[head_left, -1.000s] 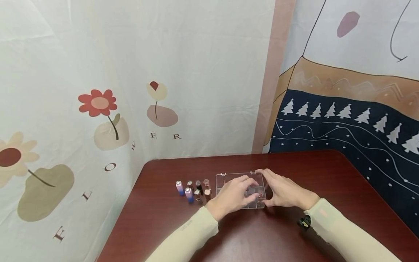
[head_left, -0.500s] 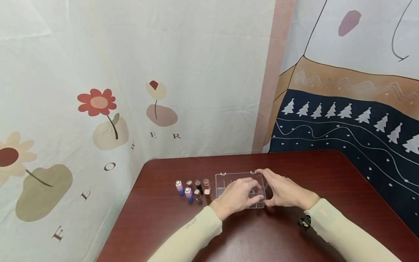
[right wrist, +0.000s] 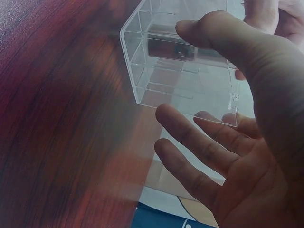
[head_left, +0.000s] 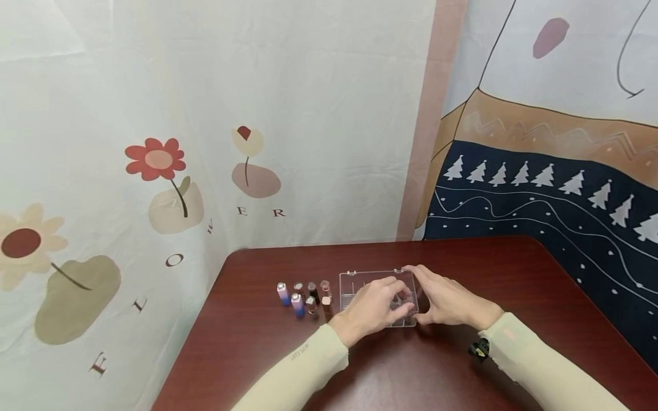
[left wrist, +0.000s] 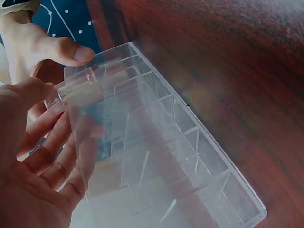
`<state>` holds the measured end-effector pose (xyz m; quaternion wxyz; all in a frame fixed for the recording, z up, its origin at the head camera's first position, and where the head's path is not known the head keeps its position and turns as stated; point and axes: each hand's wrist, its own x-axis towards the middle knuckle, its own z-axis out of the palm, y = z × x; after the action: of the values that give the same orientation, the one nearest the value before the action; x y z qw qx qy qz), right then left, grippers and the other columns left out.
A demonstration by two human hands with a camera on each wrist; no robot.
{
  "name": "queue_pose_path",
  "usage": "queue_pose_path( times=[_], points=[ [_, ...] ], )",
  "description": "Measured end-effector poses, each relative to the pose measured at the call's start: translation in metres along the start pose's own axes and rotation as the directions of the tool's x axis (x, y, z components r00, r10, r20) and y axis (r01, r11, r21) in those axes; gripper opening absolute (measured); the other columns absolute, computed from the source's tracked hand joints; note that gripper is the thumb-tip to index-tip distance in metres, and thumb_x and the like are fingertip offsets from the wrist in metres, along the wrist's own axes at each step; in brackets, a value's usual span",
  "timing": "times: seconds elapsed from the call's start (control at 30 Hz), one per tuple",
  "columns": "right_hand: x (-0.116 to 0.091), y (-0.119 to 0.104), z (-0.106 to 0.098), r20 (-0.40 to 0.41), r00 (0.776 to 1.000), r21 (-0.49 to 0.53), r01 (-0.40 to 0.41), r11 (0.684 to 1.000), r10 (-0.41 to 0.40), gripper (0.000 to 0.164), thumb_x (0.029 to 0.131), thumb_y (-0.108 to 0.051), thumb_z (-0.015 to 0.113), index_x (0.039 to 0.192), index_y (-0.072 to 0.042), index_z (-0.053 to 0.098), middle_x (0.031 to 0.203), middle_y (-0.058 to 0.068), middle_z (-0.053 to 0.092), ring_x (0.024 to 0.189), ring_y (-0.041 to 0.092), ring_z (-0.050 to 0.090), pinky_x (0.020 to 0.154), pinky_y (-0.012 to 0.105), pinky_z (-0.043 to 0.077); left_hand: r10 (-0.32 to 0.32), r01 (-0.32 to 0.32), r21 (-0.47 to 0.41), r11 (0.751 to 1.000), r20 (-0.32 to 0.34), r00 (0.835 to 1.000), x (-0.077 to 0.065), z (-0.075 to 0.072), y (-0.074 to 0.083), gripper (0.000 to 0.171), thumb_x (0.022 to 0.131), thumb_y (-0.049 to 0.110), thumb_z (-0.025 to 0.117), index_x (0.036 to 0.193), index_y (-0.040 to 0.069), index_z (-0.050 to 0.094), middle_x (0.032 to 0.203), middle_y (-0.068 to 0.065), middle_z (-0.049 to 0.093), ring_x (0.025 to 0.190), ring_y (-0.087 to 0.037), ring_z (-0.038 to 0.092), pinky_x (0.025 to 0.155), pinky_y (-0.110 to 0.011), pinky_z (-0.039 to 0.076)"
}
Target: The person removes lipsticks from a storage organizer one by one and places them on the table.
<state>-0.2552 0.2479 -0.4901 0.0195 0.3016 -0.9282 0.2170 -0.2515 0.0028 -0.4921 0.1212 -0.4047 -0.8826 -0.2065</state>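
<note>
A clear plastic organizer box (head_left: 346,283) with thin dividers lies on the table. My left hand (head_left: 367,308) reaches over it. In the left wrist view, thumb and fingers pinch the end of a small clear-capped cosmetic tube (left wrist: 83,90), perhaps lip gloss. The tube lies sideways at a compartment near the box's right end; the right wrist view shows its dark body (right wrist: 168,50) through the plastic. My right hand (head_left: 449,297) holds the box's right end, thumb at the near side and fingers at the far side. My left hand hides much of the box in the head view.
Left of the box stand several small cosmetic tubes: two pink-and-blue ones (head_left: 283,294), a dark one (head_left: 313,292) and a brown one with a pale cap (head_left: 327,307) among them. The red-brown table (head_left: 247,342) meets a printed curtain (head_left: 329,142) behind.
My left hand has shifted slightly right over the box, and its fingers have drawn closer together. The right hand stays at the box's right end. The standing tubes have not moved.
</note>
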Motion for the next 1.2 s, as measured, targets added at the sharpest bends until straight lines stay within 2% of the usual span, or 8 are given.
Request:
queue_pose_path(
  times=[0.17, 0.3, 0.47, 0.6, 0.83, 1.07, 1.2],
  points=[
    [-0.001, 0.0, 0.001, -0.007, 1.0, 0.01, 0.001, 1.0, -0.001, 0.105, 0.08, -0.028, 0.106, 0.166, -0.009, 0.048, 0.151, 0.012, 0.066, 0.108, 0.02, 0.075, 0.089, 0.047, 0.07, 0.008, -0.009, -0.032, 0.999, -0.031, 0.999, -0.001, -0.004, 0.001, 0.018, 0.108, 0.03, 0.086, 0.121, 0.019, 0.083, 0.111, 0.004, 0.081, 0.092, -0.008, 0.079, 0.081, -0.008, 0.055],
    [-0.001, 0.0, 0.0, -0.002, 1.0, 0.018, -0.003, 1.0, 0.003, 0.104, 0.081, -0.029, 0.106, 0.166, -0.01, 0.048, 0.149, 0.011, 0.066, 0.107, 0.02, 0.075, 0.088, 0.045, 0.07, 0.029, -0.031, -0.032, 0.999, -0.065, 0.997, -0.002, -0.006, 0.002, 0.017, 0.108, 0.028, 0.085, 0.121, 0.018, 0.082, 0.112, 0.004, 0.081, 0.093, -0.009, 0.079, 0.083, -0.01, 0.058],
    [-0.001, -0.001, -0.001, 0.012, 1.0, 0.032, -0.011, 0.999, 0.01, 0.104, 0.082, -0.026, 0.107, 0.166, -0.011, 0.048, 0.145, 0.01, 0.066, 0.101, 0.015, 0.072, 0.083, 0.035, 0.067, 0.051, -0.054, -0.02, 0.998, -0.114, 0.992, -0.005, -0.01, 0.001, 0.02, 0.106, 0.025, 0.085, 0.124, 0.017, 0.081, 0.113, 0.002, 0.081, 0.096, -0.01, 0.081, 0.086, -0.014, 0.063],
    [-0.001, -0.002, -0.001, 0.021, 1.0, 0.055, -0.015, 0.998, 0.013, 0.103, 0.082, -0.022, 0.106, 0.166, -0.011, 0.047, 0.141, 0.009, 0.066, 0.096, 0.01, 0.07, 0.076, 0.027, 0.062, 0.067, -0.068, -0.004, 0.998, -0.149, 0.987, -0.009, -0.014, -0.003, 0.022, 0.105, 0.023, 0.086, 0.125, 0.016, 0.081, 0.112, 0.001, 0.08, 0.092, -0.012, 0.079, 0.084, -0.015, 0.062],
    [-0.002, 0.0, 0.0, 0.011, 1.0, 0.067, -0.002, 0.998, 0.001, 0.103, 0.081, -0.017, 0.106, 0.165, -0.01, 0.047, 0.14, 0.012, 0.068, 0.098, 0.004, 0.073, 0.075, 0.026, 0.062, 0.054, -0.061, -0.039, 0.997, -0.153, 0.987, -0.015, -0.023, -0.007, 0.023, 0.105, 0.019, 0.086, 0.126, 0.015, 0.081, 0.112, 0.001, 0.079, 0.097, -0.014, 0.079, 0.086, -0.016, 0.063],
    [-0.002, 0.0, 0.0, 0.014, 1.0, 0.075, 0.006, 0.997, -0.007, 0.103, 0.081, -0.015, 0.105, 0.166, -0.01, 0.046, 0.142, 0.014, 0.067, 0.099, 0.002, 0.074, 0.075, 0.026, 0.063, 0.047, -0.048, -0.002, 0.999, -0.172, 0.984, -0.024, -0.029, -0.014, 0.022, 0.104, 0.019, 0.086, 0.125, 0.016, 0.08, 0.111, 0.002, 0.078, 0.095, -0.012, 0.078, 0.084, -0.018, 0.064],
    [-0.002, 0.0, -0.001, 0.02, 1.0, 0.082, -0.004, 0.997, 0.003, 0.103, 0.082, -0.016, 0.105, 0.166, -0.011, 0.046, 0.142, 0.014, 0.067, 0.1, 0.003, 0.075, 0.075, 0.026, 0.063, 0.052, -0.055, -0.009, 0.998, -0.203, 0.978, -0.029, -0.033, -0.02, 0.023, 0.102, 0.016, 0.087, 0.124, 0.015, 0.081, 0.11, 0.001, 0.079, 0.094, -0.014, 0.079, 0.082, -0.019, 0.064]
  ],
)
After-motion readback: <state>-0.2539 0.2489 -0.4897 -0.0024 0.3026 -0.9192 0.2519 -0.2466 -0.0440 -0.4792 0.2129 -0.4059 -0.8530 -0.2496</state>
